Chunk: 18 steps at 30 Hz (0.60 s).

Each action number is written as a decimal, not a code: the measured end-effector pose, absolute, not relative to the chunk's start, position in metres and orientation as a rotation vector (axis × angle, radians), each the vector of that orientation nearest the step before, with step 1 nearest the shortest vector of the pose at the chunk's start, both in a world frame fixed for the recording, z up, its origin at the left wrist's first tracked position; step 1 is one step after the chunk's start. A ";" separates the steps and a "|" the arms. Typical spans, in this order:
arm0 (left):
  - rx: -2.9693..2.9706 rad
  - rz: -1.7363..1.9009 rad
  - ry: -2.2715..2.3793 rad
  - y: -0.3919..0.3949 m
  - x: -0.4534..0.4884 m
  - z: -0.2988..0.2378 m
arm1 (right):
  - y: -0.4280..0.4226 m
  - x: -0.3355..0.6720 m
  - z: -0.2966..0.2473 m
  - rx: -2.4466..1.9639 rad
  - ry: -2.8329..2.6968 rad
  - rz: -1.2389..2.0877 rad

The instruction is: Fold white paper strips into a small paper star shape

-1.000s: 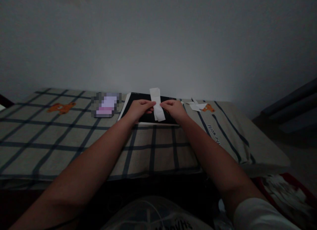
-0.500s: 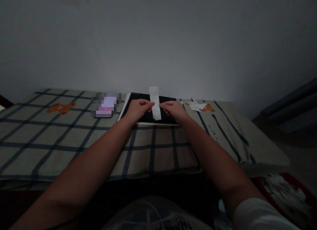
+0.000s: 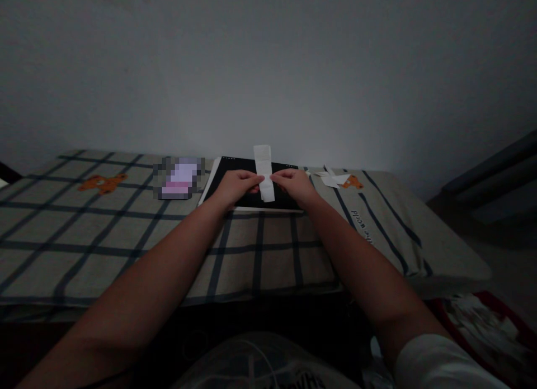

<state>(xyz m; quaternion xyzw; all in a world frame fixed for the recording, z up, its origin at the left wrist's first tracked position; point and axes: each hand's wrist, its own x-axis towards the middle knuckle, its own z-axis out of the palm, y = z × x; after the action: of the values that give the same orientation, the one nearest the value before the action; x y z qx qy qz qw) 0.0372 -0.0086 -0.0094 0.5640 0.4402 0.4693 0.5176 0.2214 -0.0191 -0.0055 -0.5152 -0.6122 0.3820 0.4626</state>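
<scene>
A narrow folded strip of white paper [image 3: 263, 160] stands nearly upright between my hands, leaning slightly. My left hand [image 3: 238, 185] pinches its left edge near the middle between thumb and fingers. From the other side my right hand [image 3: 295, 184] pinches the right edge at about the same height. Under both hands lies a black notebook [image 3: 241, 163] with white pages showing along its left and front edges. The fingertips behind the strip are partly hidden.
The notebook lies on a checked cloth [image 3: 260, 255] covering a table against a wall. A phone with a blurred-out screen [image 3: 180, 179] is to the left. Folded white paper [image 3: 334, 179] lies to the right. A red container [image 3: 495, 316] with crumpled pale material stands low at the right.
My hands and the paper strip have shifted very slightly to the right. Both hands keep their pinch on the strip.
</scene>
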 end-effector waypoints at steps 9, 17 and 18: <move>1.491 1.173 1.101 -0.008 0.033 -0.009 | -0.021 0.221 -0.002 -1.254 -1.479 1.084; 1.325 1.158 1.036 -0.006 0.035 -0.012 | -0.021 0.221 -0.004 -1.258 -1.539 0.975; 1.308 1.126 1.034 -0.007 0.035 -0.011 | -0.021 0.222 -0.004 -1.261 -1.536 0.964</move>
<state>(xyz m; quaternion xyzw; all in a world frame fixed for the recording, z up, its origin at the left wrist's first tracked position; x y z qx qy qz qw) 0.0351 -0.0069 -0.0109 0.5492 0.4340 0.4728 0.5352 0.2217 -0.0206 -0.0044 -0.5098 -0.6212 0.3899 0.4496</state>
